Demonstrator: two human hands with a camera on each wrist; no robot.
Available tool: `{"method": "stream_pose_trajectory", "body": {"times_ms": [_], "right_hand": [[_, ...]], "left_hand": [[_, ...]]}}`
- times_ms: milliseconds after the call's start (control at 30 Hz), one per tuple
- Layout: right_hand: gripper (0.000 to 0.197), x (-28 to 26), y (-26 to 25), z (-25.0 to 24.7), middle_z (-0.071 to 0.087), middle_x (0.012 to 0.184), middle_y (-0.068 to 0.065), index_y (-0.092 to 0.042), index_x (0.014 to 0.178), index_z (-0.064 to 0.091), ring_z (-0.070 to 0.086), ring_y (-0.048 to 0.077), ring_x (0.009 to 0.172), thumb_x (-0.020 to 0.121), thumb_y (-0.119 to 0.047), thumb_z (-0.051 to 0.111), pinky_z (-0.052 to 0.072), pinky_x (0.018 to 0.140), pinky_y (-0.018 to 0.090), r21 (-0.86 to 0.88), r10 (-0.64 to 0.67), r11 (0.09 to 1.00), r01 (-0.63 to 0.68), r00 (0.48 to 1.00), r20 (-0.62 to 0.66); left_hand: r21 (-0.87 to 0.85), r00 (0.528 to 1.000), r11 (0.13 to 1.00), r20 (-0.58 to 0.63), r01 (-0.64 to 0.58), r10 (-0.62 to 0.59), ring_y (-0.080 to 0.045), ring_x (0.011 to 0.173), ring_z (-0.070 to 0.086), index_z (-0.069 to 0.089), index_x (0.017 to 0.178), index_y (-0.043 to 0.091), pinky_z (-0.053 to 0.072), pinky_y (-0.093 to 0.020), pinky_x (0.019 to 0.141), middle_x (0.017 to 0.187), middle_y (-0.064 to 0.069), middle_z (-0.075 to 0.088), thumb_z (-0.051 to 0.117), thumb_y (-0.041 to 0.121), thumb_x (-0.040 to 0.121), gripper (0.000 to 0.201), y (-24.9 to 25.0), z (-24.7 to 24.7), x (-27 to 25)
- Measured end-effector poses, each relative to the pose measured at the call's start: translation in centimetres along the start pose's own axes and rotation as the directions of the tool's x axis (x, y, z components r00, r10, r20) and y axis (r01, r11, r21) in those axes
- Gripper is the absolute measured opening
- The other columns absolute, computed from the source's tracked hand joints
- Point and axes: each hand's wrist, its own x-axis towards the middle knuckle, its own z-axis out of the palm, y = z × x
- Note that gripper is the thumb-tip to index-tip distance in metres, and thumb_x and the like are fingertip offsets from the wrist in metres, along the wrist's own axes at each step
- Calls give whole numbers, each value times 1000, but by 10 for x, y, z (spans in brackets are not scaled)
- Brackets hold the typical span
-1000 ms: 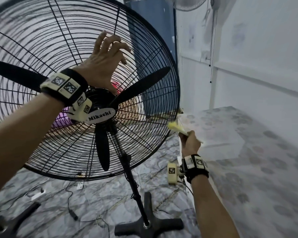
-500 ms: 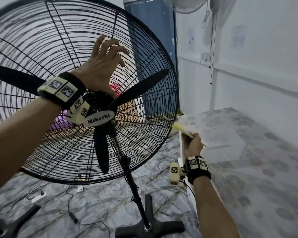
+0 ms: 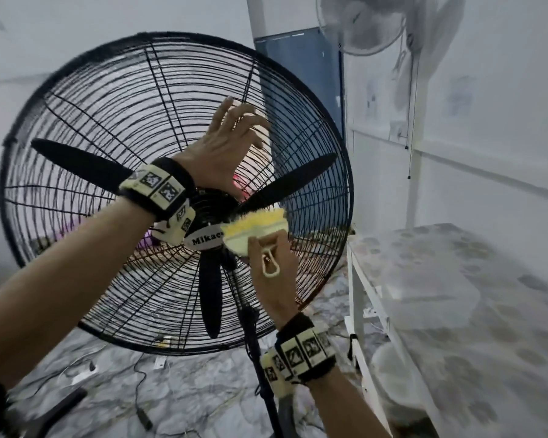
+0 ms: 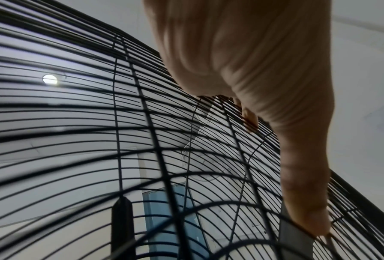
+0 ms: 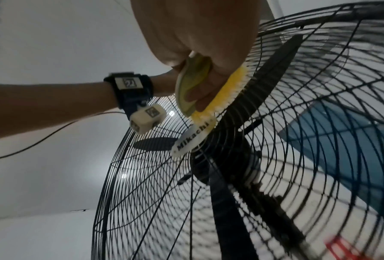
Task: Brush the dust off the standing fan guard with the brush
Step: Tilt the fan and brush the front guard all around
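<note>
The black standing fan guard (image 3: pixel 178 37) fills the middle of the head view, with three black blades behind its wires. My left hand (image 3: pixel 225 143) rests open on the guard above the hub, fingers spread; in the left wrist view its fingertips (image 4: pixel 309 219) touch the wires (image 4: pixel 142 105). My right hand (image 3: pixel 272 273) grips a yellow brush (image 3: pixel 253 229) by its loop handle. The bristles press against the guard just right of the white Mikachi badge (image 3: pixel 203 241). The right wrist view shows the brush (image 5: pixel 222 98) lying flat on the guard (image 5: pixel 320 123).
A white table (image 3: pixel 355 279) with a patterned cover stands close at the right. A white wall fan (image 3: pixel 367 23) hangs above, beside a blue panel (image 3: pixel 298 74). The fan pole (image 3: pixel 260 358) drops to the marbled floor, where cables (image 3: pixel 140 406) and another stand's foot (image 3: pixel 54 409) lie.
My right hand has carried the brush from the guard's right rim up and left to the hub. My left hand stays on the guard. The head view has shifted, showing the whole guard.
</note>
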Motion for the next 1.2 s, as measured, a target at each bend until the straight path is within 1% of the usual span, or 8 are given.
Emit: {"method": "stream_pose_trajectory", "body": {"times_ms": [67,167,300,533,700,1000,1133,1200], "right_hand": [[17,-8,7,10,61,77,-6,-1,97,48,64,1,62,103,-14,57,51,52,18,15,71,997,-71,997,-4],[15,-24,10,19,62,76,1,-6,95,46,68,19,65,103,-13,57,58,55,44,79,161,985,-157,986,-45],[16,-12,-1,24,58,71,-4,-8,93,47,58,6,57,103,-15,57,50,51,32,36,54,998,-52,997,-55],[22,-11,11,12,63,80,2,-22,91,46,68,31,71,99,-39,57,55,56,58,25,181,983,-183,981,72],[23,2,16,5,61,71,-1,-13,90,46,58,13,55,100,-31,56,49,47,41,-47,135,990,-133,990,47],[22,12,11,-2,56,69,-3,-11,90,45,47,6,50,103,-27,54,39,45,29,-93,125,989,-119,990,61],[25,7,23,-15,54,67,1,-7,93,47,49,17,50,102,-29,56,43,45,42,-94,212,975,-199,965,153],[26,19,18,-26,57,69,-3,-7,94,49,52,9,51,102,-30,57,45,46,35,-105,156,984,-141,976,154]], "left_hand": [[-4,1000,1000,-10,2,-2,-38,151,19,59,124,7,0,-65,125,155,-15,38,89,78,39,114,0,-1,-1],[0,1000,1000,-18,9,-9,-38,151,20,59,124,6,5,-68,124,155,-15,39,90,77,39,115,0,-2,-5],[6,1000,1000,-13,5,-5,-41,152,21,59,125,7,6,-69,124,156,-16,38,87,80,39,115,0,-1,-5],[-35,1000,999,-20,7,-8,-36,150,20,59,122,5,2,-67,125,155,-14,39,89,75,37,114,-4,0,-3],[-31,1000,1000,-1,1,-1,-36,151,19,59,122,4,-3,-62,126,156,-16,38,86,79,38,116,-1,0,0],[-3,1000,1000,-18,-10,10,-37,152,20,59,123,7,-1,-62,127,154,-12,39,87,79,41,113,-7,7,-2],[-48,998,998,-49,-38,36,-37,150,21,48,126,8,-5,-54,129,151,-12,36,90,76,45,114,-3,7,0],[11,993,998,-100,-68,69,-36,149,22,44,134,14,-5,-50,129,152,-11,39,92,68,53,109,1,10,-6]]}}
